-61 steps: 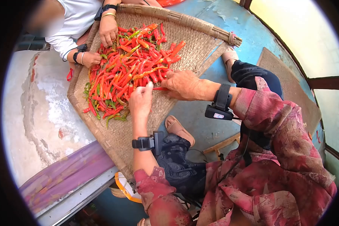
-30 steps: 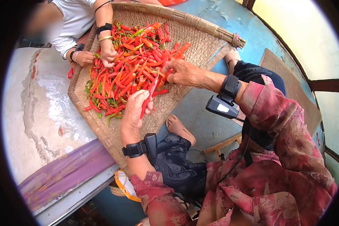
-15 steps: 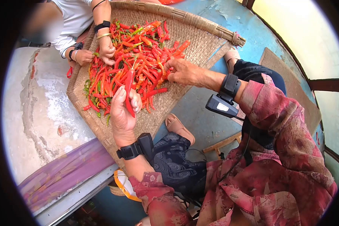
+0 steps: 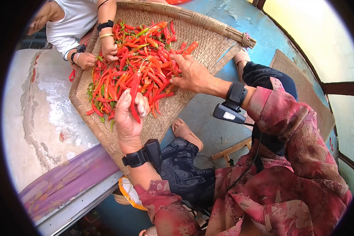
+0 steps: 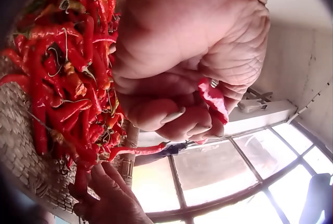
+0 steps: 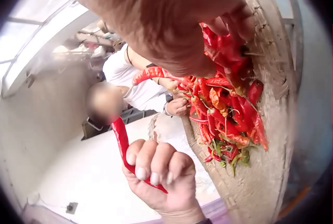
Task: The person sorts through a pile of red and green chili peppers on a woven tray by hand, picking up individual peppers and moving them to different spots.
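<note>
A glossy red chili pepper [image 4: 135,86] is gripped by my left hand [image 4: 128,118], between the thumb and curled fingers, pointing up over the near side of the pile. The right wrist view shows the same red chili pepper [image 6: 122,141] leaning out of that hand. My right hand [image 4: 194,74] is at the right edge of the heap of chili peppers [image 4: 126,78], thumb and forefinger spread apart against the peppers. Its other fingers are mostly hidden beneath it.
The heap lies on a woven tray [image 4: 208,29] with a thick bound rim. Opposite, another person's hands [image 4: 108,49] work at the pile's far left. A worn pale surface [image 4: 55,110] with purple cloth [image 4: 74,177] adjoins the tray; sandaled feet [image 4: 188,135] are below.
My left hand takes the chili pepper from between both hands and draws it toward the lower left, tilting it upright. My right hand moves to the pile and its fingers spread.
</note>
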The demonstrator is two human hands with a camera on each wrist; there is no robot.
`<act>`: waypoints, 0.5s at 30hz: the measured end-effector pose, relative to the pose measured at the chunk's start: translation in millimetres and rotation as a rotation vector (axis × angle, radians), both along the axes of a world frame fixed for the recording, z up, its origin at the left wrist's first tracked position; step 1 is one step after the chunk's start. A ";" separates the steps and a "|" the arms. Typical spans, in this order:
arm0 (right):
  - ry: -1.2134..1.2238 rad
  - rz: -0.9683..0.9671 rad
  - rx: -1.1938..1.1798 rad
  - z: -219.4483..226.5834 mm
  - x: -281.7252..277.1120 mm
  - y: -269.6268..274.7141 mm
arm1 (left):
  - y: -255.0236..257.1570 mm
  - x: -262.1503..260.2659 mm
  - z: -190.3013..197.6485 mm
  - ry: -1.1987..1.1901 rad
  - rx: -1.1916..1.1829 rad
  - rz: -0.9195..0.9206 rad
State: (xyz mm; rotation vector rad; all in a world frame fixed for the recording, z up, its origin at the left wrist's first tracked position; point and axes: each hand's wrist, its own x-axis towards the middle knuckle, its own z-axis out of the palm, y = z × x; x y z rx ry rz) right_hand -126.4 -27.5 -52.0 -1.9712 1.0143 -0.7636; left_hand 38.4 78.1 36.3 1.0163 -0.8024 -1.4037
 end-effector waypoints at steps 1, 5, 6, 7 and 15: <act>0.033 0.001 -0.097 -3.0 -3.8 0.9 | 0.0 0.4 -1.9 -0.004 0.020 0.005; -0.152 -0.049 -0.305 -5.7 5.0 -4.4 | -2.7 -0.8 -5.8 -0.061 0.073 0.001; -0.152 -0.047 -0.302 -3.6 6.0 -7.2 | -2.5 -1.8 -7.0 -0.060 0.076 0.004; -0.187 0.006 -0.227 -1.2 6.1 -11.0 | -2.6 -3.1 -8.0 -0.088 0.081 -0.021; -0.311 0.022 0.149 7.5 4.1 -18.8 | 2.7 -10.6 4.9 -0.105 -0.010 -0.100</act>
